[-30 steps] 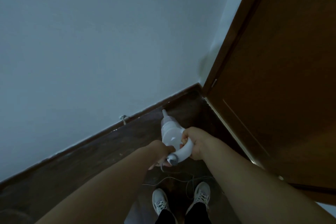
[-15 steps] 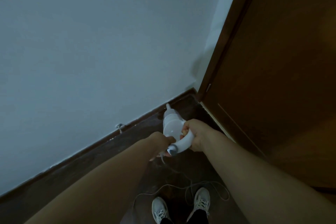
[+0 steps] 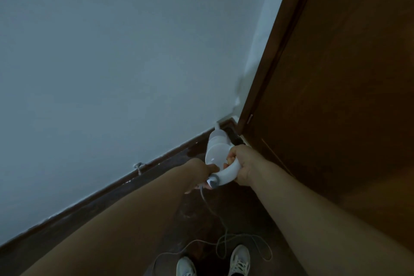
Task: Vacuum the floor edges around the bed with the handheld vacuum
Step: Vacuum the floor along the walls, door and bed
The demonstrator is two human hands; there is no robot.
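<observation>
Dim room corner, seen from above. White handheld vacuum (image 3: 218,149) just ahead of both hands, nozzle reaching the corner where skirting board (image 3: 156,163) meets brown door (image 3: 336,96). Right hand (image 3: 243,167) wrapped around the curved handle. Left hand (image 3: 201,173) clasping the handle's rear end. Cord (image 3: 220,224) trailing back below the hands, looping on dark floor (image 3: 235,208) near two white shoes (image 3: 239,261).

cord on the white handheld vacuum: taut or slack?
Slack. The thin grey cord droops from the white handheld vacuum and loops on the dark floor near the white sneakers.
</observation>
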